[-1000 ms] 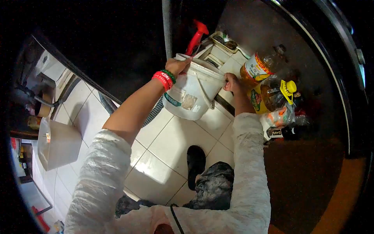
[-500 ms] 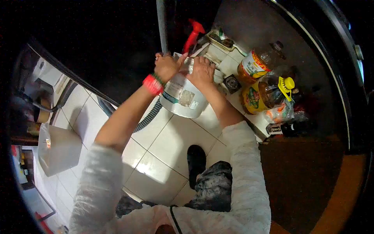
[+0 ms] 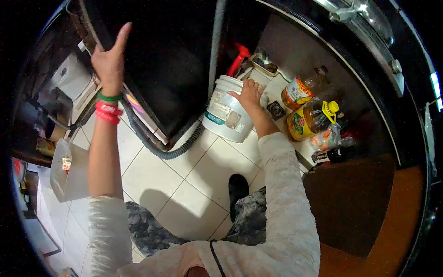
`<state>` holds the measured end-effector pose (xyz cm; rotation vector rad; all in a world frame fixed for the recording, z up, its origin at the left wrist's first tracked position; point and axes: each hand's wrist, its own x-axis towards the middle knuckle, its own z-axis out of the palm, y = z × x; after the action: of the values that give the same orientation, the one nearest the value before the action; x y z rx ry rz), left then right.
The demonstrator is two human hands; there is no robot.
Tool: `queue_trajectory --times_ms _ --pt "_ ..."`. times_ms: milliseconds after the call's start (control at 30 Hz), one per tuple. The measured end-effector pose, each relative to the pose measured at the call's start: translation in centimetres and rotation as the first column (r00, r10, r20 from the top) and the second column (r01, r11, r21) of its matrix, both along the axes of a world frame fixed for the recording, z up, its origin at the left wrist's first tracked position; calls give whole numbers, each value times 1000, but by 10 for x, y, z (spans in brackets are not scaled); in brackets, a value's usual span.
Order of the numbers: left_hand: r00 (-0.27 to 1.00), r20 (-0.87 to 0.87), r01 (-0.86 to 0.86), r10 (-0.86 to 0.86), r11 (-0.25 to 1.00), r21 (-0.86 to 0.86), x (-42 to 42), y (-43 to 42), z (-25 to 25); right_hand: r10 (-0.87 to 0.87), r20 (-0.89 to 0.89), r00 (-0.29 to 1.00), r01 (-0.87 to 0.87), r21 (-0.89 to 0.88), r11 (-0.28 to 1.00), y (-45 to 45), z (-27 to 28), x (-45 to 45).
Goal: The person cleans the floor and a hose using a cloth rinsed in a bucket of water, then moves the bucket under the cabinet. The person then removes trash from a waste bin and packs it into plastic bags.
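Observation:
A white plastic bucket point(image 3: 226, 115) with a green and grey label stands slightly tilted in view on the tiled floor. My right hand point(image 3: 250, 94) grips its upper rim on the right side, fingers over the edge and thumb on the outer wall. Up and to the left, my left hand point(image 3: 110, 64) is away from the bucket, at the edge of a large dark panel point(image 3: 157, 69). Its thumb is stretched out; the other fingers are partly hidden. Red and green bands circle the left wrist.
Oil bottles point(image 3: 302, 122) and a dark bottle point(image 3: 327, 155) stand or lie along the right. A red handle point(image 3: 239, 60) rises behind the bucket. A grey corrugated hose point(image 3: 184, 145) curves across the floor. At left are a white bin point(image 3: 76, 171) and a paper roll point(image 3: 71, 76).
My left hand has let go of the bucket's top and swung left to the dark panel's edge. My right hand stays on the rim.

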<state>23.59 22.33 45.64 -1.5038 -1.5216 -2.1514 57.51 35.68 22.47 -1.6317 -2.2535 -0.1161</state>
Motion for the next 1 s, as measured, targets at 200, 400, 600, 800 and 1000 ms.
queue_trajectory --times_ms 200,400,600,800,1000 --pt "998 18 -70 68 988 135 21 -7 9 -231 45 972 233 -67 970 -9 -3 -20" --pt "970 -55 -243 238 960 -138 16 -17 8 -318 150 936 346 -227 910 -8 2 -31" --pt "968 14 -249 249 960 130 29 -24 14 -266 79 961 276 -166 947 -6 -8 -26" --pt "968 -42 -232 246 949 216 26 -8 10 -279 142 950 296 -121 947 -5 -3 -26" --pt "972 24 -233 232 969 78 37 -9 13 -135 120 984 127 72 989 -3 -11 -12"
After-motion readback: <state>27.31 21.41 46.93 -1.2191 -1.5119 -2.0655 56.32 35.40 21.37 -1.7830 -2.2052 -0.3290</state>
